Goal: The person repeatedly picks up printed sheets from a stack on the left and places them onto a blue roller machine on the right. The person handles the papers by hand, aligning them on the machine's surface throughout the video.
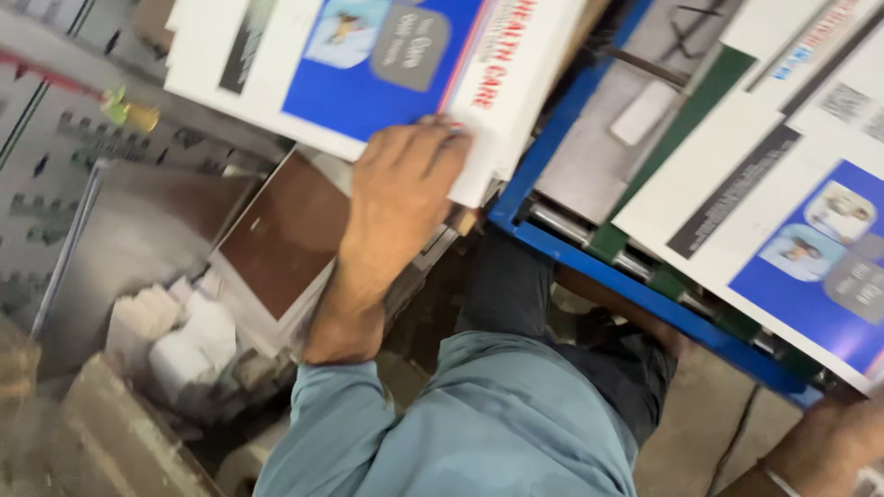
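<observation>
My left hand (405, 179) reaches up from a teal sleeve (460, 423) and grips the lower corner of a stack of white printed sheets with a blue panel (368, 64). Its fingers lie on top of the stack's edge. Only part of my right hand (833, 446) shows at the bottom right corner, with a band at the wrist. It sits at the lower edge of a second set of white and blue printed sheets (783, 212) lying on a blue-framed machine. Whether it holds them is hidden.
The blue metal frame (626, 276) with rollers runs diagonally across the right. A brown board (285, 235) lies under the left stack. White blocks (180, 336) and a grey metal surface (120, 230) are at the left. A dark trouser leg (516, 285) stands on concrete floor (700, 423).
</observation>
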